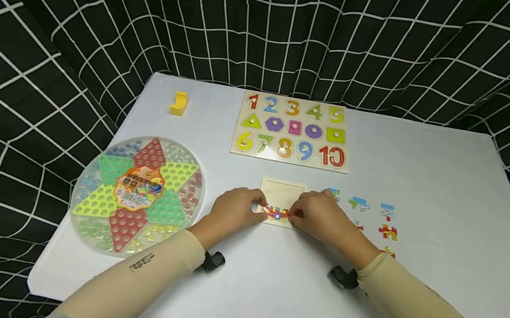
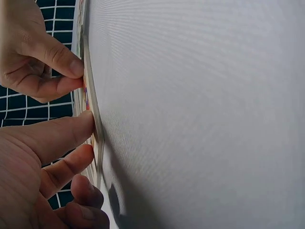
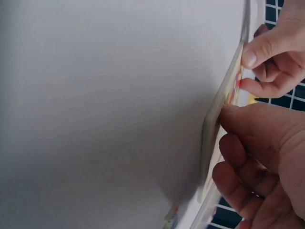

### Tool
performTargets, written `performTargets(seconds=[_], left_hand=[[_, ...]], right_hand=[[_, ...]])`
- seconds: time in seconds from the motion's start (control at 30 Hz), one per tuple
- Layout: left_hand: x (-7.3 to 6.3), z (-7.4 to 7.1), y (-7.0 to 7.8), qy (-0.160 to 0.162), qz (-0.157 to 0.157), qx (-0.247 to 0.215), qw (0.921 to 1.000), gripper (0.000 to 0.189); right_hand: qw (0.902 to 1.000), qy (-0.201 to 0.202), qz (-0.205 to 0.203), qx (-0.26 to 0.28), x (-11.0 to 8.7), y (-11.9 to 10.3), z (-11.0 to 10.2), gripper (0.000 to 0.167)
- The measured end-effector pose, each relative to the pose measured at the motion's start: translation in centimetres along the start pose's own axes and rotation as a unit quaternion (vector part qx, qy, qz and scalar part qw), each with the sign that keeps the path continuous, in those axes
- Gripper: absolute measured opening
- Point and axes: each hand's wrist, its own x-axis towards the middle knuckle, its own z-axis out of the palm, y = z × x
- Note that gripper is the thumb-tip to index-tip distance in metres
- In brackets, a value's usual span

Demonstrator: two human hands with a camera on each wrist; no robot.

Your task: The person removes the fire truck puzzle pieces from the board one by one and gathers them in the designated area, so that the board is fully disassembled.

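Note:
A small pale wooden puzzle tray (image 1: 283, 191) lies on the table in front of the person. Along its near edge runs a strip of colourful jigsaw pieces (image 1: 278, 213), red, yellow and blue. My left hand (image 1: 237, 209) pinches the strip's left end between thumb and index finger. At the right end, my right hand (image 1: 323, 215) grips it with thumb and fingertips. Both wrist views show the tray edge-on, with the left hand (image 2: 52, 157) and right hand (image 3: 267, 148) close together over it. The fingers hide parts of the pieces.
Several loose jigsaw pieces (image 1: 387, 210) lie to the right, some partly behind the right hand. A number-and-shape board (image 1: 294, 132) stands beyond the tray. On the left are a round Chinese checkers board (image 1: 137, 195) and a yellow block (image 1: 178, 103). Black netted curtain surrounds the table.

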Motion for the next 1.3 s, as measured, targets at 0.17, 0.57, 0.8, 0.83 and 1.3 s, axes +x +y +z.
performTargets(seconds=[0.17, 0.57, 0.8, 0.83, 1.3], left_hand=[[0.0, 0.0, 0.2, 0.003, 0.001, 0.007, 1.0000, 0.023], [-0.2, -0.3, 0.3, 0.000, -0.003, 0.008, 1.0000, 0.023], [-0.1, -0.3, 0.2, -0.004, -0.002, 0.006, 1.0000, 0.023], [-0.1, -0.2, 0.2, -0.005, -0.002, 0.005, 1.0000, 0.023], [-0.2, 0.0, -0.1, 0.005, 0.003, -0.004, 1.0000, 0.025]], right_hand=[[0.9995, 0.030, -0.011, -0.007, -0.2, 0.0, 0.1, 0.009], [0.9994, 0.027, 0.007, 0.019, -1.2, 0.7, -0.6, 0.011], [0.9997, 0.025, -0.006, 0.003, -0.9, 0.5, 0.3, 0.009], [0.9995, 0.030, -0.006, 0.001, -0.9, 0.4, 0.3, 0.008], [0.9984, 0.018, 0.020, 0.049, -5.2, 4.1, -1.6, 0.018]])
